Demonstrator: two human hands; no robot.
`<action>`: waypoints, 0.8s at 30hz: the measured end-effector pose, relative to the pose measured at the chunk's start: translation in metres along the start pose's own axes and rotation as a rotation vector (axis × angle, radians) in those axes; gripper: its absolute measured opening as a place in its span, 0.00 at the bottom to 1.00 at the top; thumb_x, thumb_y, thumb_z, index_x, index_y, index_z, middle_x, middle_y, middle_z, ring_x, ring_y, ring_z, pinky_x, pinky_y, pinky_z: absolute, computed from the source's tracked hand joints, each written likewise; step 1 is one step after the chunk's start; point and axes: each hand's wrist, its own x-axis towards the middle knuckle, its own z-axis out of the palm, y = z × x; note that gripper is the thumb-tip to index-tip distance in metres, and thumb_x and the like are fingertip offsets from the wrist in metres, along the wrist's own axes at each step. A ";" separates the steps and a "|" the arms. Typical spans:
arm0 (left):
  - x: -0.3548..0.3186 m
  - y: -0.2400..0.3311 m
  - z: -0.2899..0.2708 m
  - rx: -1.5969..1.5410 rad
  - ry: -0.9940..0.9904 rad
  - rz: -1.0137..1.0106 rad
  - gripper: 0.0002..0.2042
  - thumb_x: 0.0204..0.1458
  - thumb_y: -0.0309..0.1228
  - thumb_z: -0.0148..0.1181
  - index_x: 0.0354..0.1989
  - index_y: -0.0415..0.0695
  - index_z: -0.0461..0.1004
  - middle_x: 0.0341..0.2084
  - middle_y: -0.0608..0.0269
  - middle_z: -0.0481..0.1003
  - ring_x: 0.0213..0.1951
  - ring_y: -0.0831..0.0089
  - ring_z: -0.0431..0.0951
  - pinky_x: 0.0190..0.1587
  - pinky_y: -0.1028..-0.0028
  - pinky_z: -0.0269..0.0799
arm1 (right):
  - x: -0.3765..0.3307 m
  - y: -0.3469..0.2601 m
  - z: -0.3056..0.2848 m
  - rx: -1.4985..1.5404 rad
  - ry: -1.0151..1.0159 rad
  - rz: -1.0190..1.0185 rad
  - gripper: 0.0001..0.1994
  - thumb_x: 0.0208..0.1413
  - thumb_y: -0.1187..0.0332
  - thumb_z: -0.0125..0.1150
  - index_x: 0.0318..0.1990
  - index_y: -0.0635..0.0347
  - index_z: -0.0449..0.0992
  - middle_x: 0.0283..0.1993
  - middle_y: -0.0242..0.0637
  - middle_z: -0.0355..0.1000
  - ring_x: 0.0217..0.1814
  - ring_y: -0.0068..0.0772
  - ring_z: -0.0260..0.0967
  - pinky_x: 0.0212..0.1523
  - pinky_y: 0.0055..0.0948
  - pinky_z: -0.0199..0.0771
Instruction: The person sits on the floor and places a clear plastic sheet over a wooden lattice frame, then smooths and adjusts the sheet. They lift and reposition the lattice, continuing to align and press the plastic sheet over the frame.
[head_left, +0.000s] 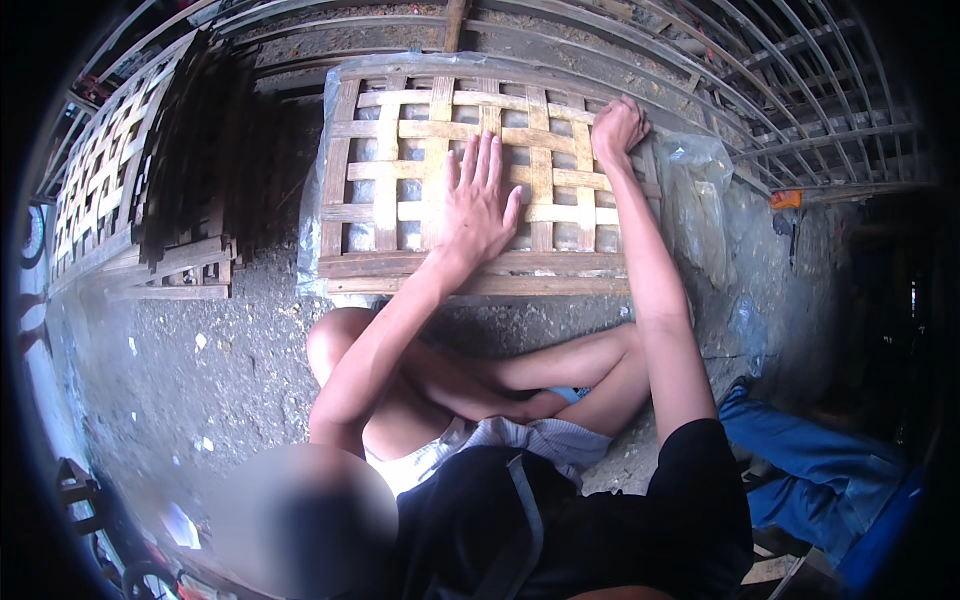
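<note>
Head view: a woven bamboo lattice panel (480,180) was laid flat on the ground (200,360), over a clear plastic sheet (700,200) whose edges showed along the panel's left and right sides. The left hand (480,195) was pressed palm-down near the middle of the panel, its fingers spread and extended away from the person. The right hand (617,128) was curled at the panel's far right corner, the fingers closed around a strip (600,150) of the weave there; exactly how much was pinched could not be told. The person's bare crossed legs (480,375) were seen just beside the panel's near edge. A second lattice panel (100,190) was propped at the left, with a bundle of dark slats (210,150) leaning beside it. Blue cloth (810,470) was lying at the lower right.
</note>
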 end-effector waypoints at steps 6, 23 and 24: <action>0.001 0.001 0.003 0.008 0.005 -0.001 0.37 0.70 0.48 0.36 0.79 0.34 0.38 0.80 0.49 0.42 0.81 0.55 0.38 0.80 0.53 0.29 | 0.005 0.017 -0.010 0.155 0.084 0.119 0.03 0.52 0.69 0.68 0.31 0.57 0.84 0.50 0.41 0.78 0.60 0.44 0.73 0.64 0.50 0.60; -0.001 -0.008 0.004 0.044 0.019 0.010 0.37 0.71 0.49 0.37 0.80 0.36 0.39 0.80 0.50 0.43 0.81 0.58 0.38 0.81 0.54 0.30 | -0.054 0.009 -0.073 0.275 -0.641 -0.272 0.35 0.75 0.45 0.32 0.81 0.57 0.43 0.86 0.41 0.33 0.88 0.38 0.28 0.84 0.42 0.27; 0.000 -0.006 0.005 0.035 0.025 0.019 0.37 0.71 0.49 0.37 0.80 0.36 0.39 0.80 0.50 0.43 0.81 0.58 0.39 0.81 0.54 0.31 | -0.057 0.027 -0.071 0.246 -0.640 -0.284 0.35 0.76 0.45 0.27 0.80 0.58 0.43 0.86 0.39 0.31 0.88 0.36 0.26 0.84 0.39 0.25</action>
